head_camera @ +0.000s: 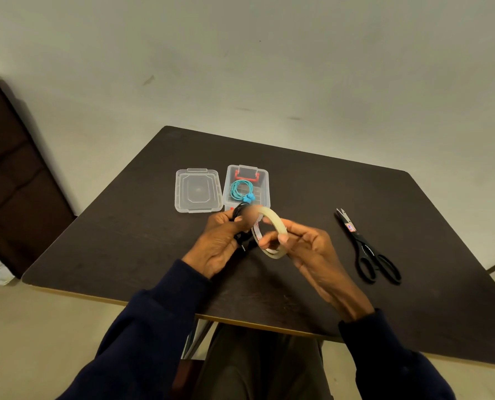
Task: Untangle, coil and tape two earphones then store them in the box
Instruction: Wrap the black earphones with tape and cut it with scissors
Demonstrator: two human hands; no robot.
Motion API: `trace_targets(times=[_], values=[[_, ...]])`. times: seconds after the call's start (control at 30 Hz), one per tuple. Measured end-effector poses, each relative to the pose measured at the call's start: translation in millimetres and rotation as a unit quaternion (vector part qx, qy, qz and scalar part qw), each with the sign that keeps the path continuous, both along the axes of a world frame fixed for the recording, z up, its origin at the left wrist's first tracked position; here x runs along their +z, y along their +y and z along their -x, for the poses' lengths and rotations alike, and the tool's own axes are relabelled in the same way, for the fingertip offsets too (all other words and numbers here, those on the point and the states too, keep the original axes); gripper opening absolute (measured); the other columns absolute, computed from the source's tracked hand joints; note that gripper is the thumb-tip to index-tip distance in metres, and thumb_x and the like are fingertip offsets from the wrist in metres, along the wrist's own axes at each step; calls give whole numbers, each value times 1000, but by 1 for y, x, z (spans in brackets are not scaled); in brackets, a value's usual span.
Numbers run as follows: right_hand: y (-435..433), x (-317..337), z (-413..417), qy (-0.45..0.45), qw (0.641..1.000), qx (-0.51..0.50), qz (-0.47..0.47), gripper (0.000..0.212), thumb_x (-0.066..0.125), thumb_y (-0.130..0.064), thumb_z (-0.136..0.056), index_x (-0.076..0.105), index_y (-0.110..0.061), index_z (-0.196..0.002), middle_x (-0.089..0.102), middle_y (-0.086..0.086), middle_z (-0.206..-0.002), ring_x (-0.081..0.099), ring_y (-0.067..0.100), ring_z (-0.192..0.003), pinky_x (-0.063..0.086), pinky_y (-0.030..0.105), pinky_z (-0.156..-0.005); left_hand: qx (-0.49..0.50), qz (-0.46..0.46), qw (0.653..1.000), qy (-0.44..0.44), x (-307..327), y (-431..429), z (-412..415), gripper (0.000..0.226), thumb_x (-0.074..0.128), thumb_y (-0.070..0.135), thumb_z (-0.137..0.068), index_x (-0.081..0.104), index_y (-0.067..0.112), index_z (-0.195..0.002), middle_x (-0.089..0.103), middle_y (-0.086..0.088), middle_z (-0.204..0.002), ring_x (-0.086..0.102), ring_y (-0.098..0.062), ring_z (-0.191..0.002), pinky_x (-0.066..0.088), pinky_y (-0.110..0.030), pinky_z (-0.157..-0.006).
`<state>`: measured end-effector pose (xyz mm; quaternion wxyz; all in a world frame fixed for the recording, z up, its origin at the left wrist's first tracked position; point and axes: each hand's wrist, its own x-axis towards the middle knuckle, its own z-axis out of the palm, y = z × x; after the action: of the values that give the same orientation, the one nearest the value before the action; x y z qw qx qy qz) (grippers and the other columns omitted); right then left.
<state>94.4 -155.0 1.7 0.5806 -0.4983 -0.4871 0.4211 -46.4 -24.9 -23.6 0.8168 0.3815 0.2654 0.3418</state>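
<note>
A clear plastic box (265, 180) stands open on the dark table, and a coiled teal earphone (241, 190) lies inside it. My left hand (221, 243) grips a coiled black earphone (238, 226) just in front of the box. My right hand (307, 243) pinches a roll of clear tape (273, 223), held up against the black coil. Whether a strip of tape runs from the roll to the coil is blurred.
The box's clear lid (198, 190) lies flat to the left of the box. Black scissors (367, 249) lie on the table (413, 226) to the right of my hands. A dark cabinet (18, 180) stands at the far left.
</note>
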Motion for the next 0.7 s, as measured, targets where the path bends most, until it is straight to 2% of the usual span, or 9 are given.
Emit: trace_targets(times=[0.1, 0.2, 0.23, 0.33, 0.47, 0.6, 0.7], values=[[-2, 0, -1, -59, 998, -36, -6, 31, 53, -11, -100, 63, 2, -126, 77, 17, -98, 75, 27, -89, 57, 28, -85, 41, -41, 998, -11, 7, -4, 0, 43, 78, 10, -72, 72, 0, -113, 74, -17, -107, 69, -29, -108, 47, -48, -108], [-4, 3, 0, -57, 995, -78, -2, 32, 59, -20, -93, 67, 2, -114, 78, 17, -90, 75, 25, -75, 59, 26, -74, 80, -125, 989, 13, 16, -11, -1, 32, 79, 10, -78, 74, 5, -110, 71, -4, -81, 69, -24, -100, 53, -44, -101], [-5, 5, 0, -55, 995, -88, 1, 31, 60, -23, -91, 68, 0, -111, 78, 16, -87, 74, 25, -71, 60, 26, -71, 85, -160, 983, 25, 20, -15, -1, 27, 79, 8, -80, 76, 8, -107, 72, -1, -80, 69, -21, -101, 55, -42, -98], [-8, 9, -2, -55, 994, -97, -1, 27, 61, -24, -91, 70, -5, -107, 78, 13, -85, 74, 24, -65, 60, 26, -65, 82, -264, 960, 52, 29, -28, -6, 26, 81, 10, -80, 77, 8, -105, 77, -6, -97, 72, -20, -102, 59, -37, -88], [-10, 10, -4, -31, 996, -82, -19, 25, 60, -21, -93, 71, -2, -107, 77, 17, -89, 75, 30, -69, 61, 30, -68, 92, -340, 930, 105, 34, -37, -12, 25, 83, 13, -79, 78, 8, -102, 74, 7, -77, 74, -13, -86, 60, -32, -83], [-11, 11, -5, -36, 997, -71, -25, 28, 61, -21, -94, 70, 0, -111, 78, 18, -94, 75, 35, -75, 63, 38, -74, 106, -351, 923, 112, 38, -40, -14, 15, 82, 19, -80, 77, 20, -94, 78, 3, -89, 74, -12, -89, 61, -32, -81], [-12, 11, -6, -27, 997, -70, -28, 28, 62, -19, -93, 69, 1, -111, 78, 17, -94, 76, 33, -75, 62, 34, -73, 119, -378, 908, 140, 41, -42, -14, 7, 82, 22, -81, 77, 21, -86, 76, -1, -84, 73, -15, -85, 62, -35, -79]])
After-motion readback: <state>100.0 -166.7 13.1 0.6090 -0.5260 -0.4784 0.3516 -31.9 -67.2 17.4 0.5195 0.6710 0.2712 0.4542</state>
